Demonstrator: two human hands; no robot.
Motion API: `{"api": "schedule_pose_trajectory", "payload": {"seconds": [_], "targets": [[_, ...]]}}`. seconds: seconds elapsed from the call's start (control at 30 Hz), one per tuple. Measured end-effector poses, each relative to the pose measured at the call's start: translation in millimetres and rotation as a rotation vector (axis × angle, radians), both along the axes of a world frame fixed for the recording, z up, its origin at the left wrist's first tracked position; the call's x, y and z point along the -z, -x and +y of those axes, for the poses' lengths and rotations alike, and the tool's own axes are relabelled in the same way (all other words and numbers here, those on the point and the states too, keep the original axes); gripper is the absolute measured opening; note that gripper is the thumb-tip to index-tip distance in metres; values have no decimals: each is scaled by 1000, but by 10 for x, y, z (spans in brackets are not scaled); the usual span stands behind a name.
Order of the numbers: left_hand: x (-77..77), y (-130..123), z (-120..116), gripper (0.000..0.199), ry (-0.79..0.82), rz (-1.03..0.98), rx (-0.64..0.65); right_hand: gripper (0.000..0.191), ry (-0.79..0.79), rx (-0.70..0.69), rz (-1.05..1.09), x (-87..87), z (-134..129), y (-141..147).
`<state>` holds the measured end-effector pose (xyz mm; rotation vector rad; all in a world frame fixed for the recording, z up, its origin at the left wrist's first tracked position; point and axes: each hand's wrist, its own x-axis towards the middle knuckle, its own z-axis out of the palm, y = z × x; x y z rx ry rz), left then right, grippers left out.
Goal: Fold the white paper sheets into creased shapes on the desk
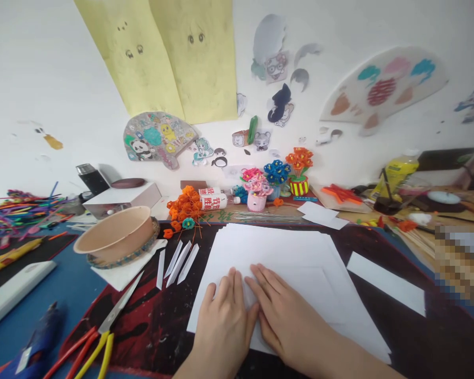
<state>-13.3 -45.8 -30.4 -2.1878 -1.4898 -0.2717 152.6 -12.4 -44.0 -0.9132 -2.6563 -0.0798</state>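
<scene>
Both hands rest on a stack of white paper [268, 239] at the middle of the dark mat. My left hand [223, 313] lies on the sheets with its fingers stretched forward and its fingertips touching the paper. Close beside it, my right hand [284, 316] lies with its fingers extended, angled toward the left. The thumbs nearly meet between the hands. A smaller piece of white paper [310, 281] shows its edges on top of the stack, partly under my right hand. What lies beneath the palms is hidden.
Narrow folded paper strips [177, 265] and scissors [112, 310] lie on the left, near a beige bowl [114, 231] and a blue glue gun [39, 337]. A loose paper strip [387, 281] is on the right. Pipe-cleaner flower pots [256, 202] stand at the back.
</scene>
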Motion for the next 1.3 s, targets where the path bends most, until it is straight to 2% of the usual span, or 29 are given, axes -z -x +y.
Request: {"api": "schedule_pose_trajectory", "payload": {"seconds": [0.27,0.5,0.7,0.9,1.1,1.3], "targets": [[-39,29,110,45,108,1,16,63,158,-82,14,-74,22,-5],[71,-8,-11,38,-93,-4,-77,58,266,-36,36,-128,58,9],[5,-9,22,37,10,49,-45,55,250,-59,73,-81,64,-6],[-72,35,111,43,100,13,-31,58,205,-65,70,-70,46,2],[-14,79,26,36,-19,-4,-82,59,255,-50,65,-103,65,-3],[-52,90,45,33,22,53,-2,57,263,-38,83,-96,52,-1]]}}
